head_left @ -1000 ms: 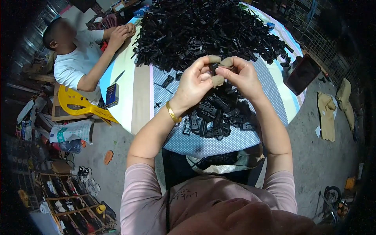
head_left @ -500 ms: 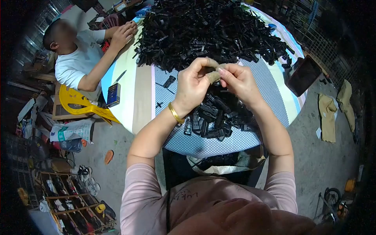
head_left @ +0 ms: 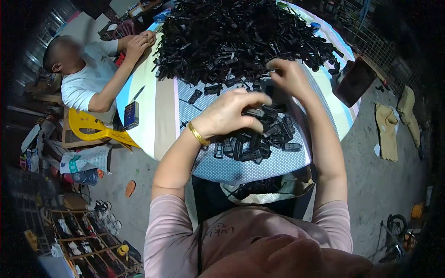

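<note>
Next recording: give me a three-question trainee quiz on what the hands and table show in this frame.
1. True or false: the left hand wears a gold bangle at the wrist.
2. Which lies nearer the person: A) the big heap of black plastic clips, B) the small pile of black clips?
3. Fill in: the right hand reaches toward the ____ heap.

Key: 1 true; 2 B; 3 big

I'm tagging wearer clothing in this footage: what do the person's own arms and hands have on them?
Both forearms are bare below dusty-pink sleeves pushed up above the elbows. The left hand has a gold bangle at the wrist. The right hand shows no glove, ring or watch that I can make out.
</note>
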Motion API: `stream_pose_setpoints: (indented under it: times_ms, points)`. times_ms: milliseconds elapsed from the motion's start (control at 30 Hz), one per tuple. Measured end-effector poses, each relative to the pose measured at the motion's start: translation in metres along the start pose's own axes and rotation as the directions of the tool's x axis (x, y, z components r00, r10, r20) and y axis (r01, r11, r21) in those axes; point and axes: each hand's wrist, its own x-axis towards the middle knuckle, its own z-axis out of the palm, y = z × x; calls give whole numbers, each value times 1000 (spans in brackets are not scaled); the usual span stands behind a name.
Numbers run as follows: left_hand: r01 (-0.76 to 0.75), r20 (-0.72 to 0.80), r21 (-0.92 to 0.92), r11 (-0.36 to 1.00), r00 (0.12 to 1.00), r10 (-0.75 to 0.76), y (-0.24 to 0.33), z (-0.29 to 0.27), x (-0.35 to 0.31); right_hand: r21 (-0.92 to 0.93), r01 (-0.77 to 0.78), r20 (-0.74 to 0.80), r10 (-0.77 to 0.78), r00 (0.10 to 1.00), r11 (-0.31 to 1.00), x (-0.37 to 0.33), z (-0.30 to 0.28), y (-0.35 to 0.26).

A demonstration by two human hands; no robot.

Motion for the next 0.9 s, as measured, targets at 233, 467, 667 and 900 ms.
stream_pose_setpoints:
  times_ms: [233,467,667,900]
  points:
    - [153,-98,-414,897,972,-211,-15,-1,5,-320,122,141,-80,987,939,7,32,21]
    - [106,-282,-754,648,839,-465,-62,-5,9,131,-58,159,37,987,990,2,5,-14]
    - [-59,-98,-982,181,972,-214,-61,-7,11,588,8,149,-118,982,809,-10,17,-39]
    - [-176,-238,-959,222,926,-294,-47,-10,9,626,-84,59,60,996,775,-11,9,-43]
